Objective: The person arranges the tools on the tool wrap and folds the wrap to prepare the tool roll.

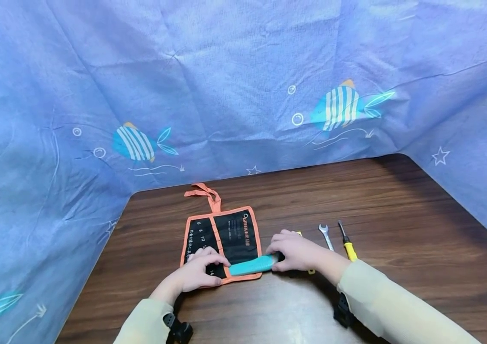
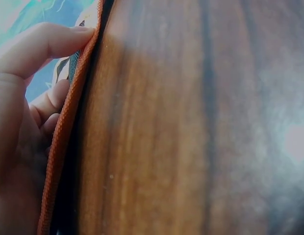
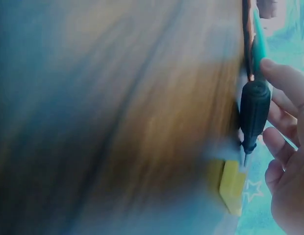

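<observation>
Left hand (image 1: 198,274) presses flat on the tool pouch (image 1: 221,239); right hand (image 1: 297,252) grips the teal-handled tool (image 1: 254,264), mid-insertion. Next: slide it squarely into a pocket.

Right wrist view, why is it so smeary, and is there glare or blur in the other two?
Right wrist view: strong motion blur streaks the table, though the black tool handle by the right hand stays fairly sharp. Left wrist view: soft close-up focus, with a pale glare patch on the wood. Head view: sharp and evenly lit, with a sheen on the near tabletop.
</observation>
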### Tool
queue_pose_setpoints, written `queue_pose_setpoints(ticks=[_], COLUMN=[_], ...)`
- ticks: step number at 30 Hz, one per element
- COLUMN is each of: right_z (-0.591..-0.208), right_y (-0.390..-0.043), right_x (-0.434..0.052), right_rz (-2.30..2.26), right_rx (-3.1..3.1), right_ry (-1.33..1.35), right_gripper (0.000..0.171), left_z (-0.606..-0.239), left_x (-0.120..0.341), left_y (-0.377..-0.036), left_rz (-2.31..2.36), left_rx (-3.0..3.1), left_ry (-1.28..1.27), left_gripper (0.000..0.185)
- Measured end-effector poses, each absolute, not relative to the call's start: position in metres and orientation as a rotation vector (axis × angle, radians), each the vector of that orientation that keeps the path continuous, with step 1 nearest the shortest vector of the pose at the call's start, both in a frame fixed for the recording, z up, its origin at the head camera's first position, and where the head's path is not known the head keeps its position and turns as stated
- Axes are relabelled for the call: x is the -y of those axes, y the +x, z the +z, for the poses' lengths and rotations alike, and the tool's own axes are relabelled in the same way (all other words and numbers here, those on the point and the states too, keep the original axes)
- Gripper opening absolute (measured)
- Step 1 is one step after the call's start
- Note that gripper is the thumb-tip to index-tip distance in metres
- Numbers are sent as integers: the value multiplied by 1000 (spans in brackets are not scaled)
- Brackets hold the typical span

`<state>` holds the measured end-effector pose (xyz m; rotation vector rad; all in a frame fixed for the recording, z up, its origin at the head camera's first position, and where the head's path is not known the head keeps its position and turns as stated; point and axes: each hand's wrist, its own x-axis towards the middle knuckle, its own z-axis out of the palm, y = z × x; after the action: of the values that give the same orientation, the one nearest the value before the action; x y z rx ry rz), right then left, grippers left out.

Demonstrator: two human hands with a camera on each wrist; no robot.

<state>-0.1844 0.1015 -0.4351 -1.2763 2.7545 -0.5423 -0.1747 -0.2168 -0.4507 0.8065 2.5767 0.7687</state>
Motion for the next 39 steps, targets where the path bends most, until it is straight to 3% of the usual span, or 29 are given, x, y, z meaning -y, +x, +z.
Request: queue_pose_setpoints(ticks=[13, 39], right_z=[-438, -438], right_y=[-184, -186], right_x=[-102, -43], right_rz=[-567, -533], right_rx=[-2760, -2747], right_ry=[-1371, -1433], right_gripper=[23, 19], left_z=[-454, -454], left_x=[214, 210], left_y=[-175, -170], left_rz=[844, 872], left_rx=[-2587, -2647], left_ry=[787, 824], left_gripper=[34, 29])
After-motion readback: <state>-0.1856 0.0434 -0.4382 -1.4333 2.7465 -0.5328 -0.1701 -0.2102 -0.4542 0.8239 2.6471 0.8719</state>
